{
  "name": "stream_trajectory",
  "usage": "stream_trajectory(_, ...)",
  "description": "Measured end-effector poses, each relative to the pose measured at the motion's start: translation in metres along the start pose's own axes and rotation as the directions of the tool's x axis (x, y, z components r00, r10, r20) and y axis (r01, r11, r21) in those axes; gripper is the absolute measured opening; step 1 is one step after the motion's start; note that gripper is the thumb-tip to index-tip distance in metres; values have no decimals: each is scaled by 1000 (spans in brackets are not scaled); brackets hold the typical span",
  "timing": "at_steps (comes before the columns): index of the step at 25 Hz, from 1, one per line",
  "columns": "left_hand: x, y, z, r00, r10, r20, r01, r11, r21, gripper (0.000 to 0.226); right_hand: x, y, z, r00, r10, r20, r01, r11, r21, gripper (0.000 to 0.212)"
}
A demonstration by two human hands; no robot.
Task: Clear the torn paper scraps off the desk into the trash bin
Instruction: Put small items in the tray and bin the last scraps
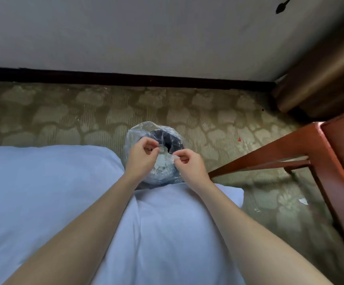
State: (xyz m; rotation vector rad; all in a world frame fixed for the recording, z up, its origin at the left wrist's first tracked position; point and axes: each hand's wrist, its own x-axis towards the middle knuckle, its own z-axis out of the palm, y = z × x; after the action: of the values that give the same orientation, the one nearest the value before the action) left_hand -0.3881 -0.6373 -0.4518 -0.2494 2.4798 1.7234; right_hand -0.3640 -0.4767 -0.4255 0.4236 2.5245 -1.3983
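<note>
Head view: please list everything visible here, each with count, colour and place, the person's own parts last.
trash bin: one, dark with a clear plastic liner, on the carpet at centre.
paper scraps: several, white, inside the bin; a small piece is pinched by each hand.
stray scrap: one, white, on the carpet at right, under the wooden furniture.
carpet: one, olive with a pale pattern.
wooden furniture: one, reddish brown, right edge; only part shows.
curtain: one, brown, upper right.
wall: one, pale grey, with a dark baseboard.
white bedding: lower left and centre.
left hand: over the bin.
right hand: over the bin.
</note>
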Motion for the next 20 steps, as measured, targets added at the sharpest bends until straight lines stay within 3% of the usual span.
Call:
stream_trajectory(7,25,-26,3,998,-49,-29,51,997,51,12,38,27,38,989,146,-11,-145,987,63,17)
stream_trajectory(12,33,-34,5,998,-66,-17,67,996,66,14,53,31,54,990,139,-12,-135,978,159,18)
stream_trajectory(20,32,-35,6,997,-63,45,58,993,104,20,44,34,46,990,139,-1,-138,984,111,32)
